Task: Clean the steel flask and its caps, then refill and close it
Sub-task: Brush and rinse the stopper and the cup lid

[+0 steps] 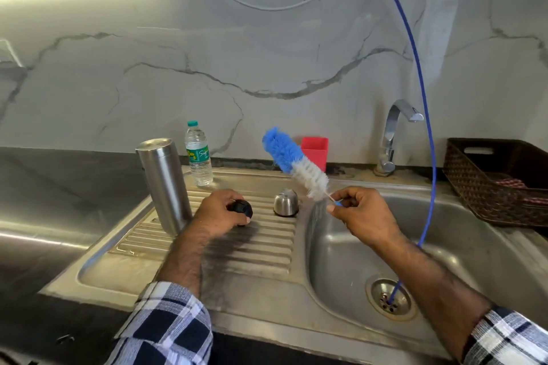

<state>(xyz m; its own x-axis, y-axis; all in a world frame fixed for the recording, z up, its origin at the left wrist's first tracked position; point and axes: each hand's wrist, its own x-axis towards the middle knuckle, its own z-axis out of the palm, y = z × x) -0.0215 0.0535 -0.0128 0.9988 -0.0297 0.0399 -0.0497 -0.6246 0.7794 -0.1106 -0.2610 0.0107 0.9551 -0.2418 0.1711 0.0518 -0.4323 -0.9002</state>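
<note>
Now, step: cleaning the caps, I judge; next the brush must meet the cap.
Left hand [221,213]: grips black cap [240,208] on the drainboard [207,258].
Right hand [357,210]: pinches brush [296,163] by its handle, over the sink's [341,270] left rim.
Steel cap [286,202]: between the hands.
Flask [164,184]: upright at drainboard's left edge.
Behind: bottle [198,154], red cup [315,151], tap [391,136].
Obstacle: blue hose [427,142] hangs into the drain.

Two bare forearms enter from the lower edge, both with visible dark hair. The left sleeve [166,326] is a checked fabric in navy, white and pale grey, rolled or pushed back to mid-forearm. The right sleeve [510,338] carries the same check pattern. No rings, watch or gloves are seen on the left hand [221,213] or right hand [360,216].
</note>
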